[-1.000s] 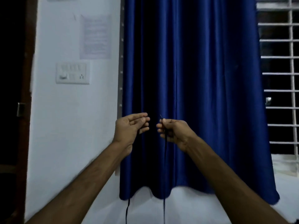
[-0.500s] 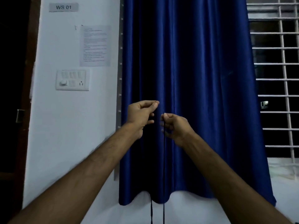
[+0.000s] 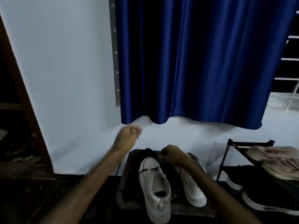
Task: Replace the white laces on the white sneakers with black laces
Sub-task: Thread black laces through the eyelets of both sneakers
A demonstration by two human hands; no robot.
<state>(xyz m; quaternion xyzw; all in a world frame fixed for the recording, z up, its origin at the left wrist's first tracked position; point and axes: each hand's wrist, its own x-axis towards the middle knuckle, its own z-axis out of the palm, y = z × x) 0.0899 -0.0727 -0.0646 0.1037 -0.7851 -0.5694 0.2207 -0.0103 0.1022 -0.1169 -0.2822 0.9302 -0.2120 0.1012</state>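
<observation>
slippage looks likely: right hand [image 3: 171, 155] pinches black lace [image 3: 179, 171] above white sneakers [image 3: 153, 188], and a jerky pull could unthread it; grip of left hand [image 3: 129, 135] blurred, cannot tell

One view only: head-worn, wide-angle, pitched forward and down. It faces a white wall [image 3: 64, 78] and a blue curtain [image 3: 202, 62] across the upper frame. White sneakers [image 3: 153, 188] on a dark bench [image 3: 127, 175] sit close, lower centre. Forearms enter from the bottom edge. The left hand [image 3: 129, 135] and right hand [image 3: 173, 154] are mid-frame and motion-blurred. A shoe rack [image 3: 226, 159] is at lower right.
</observation>
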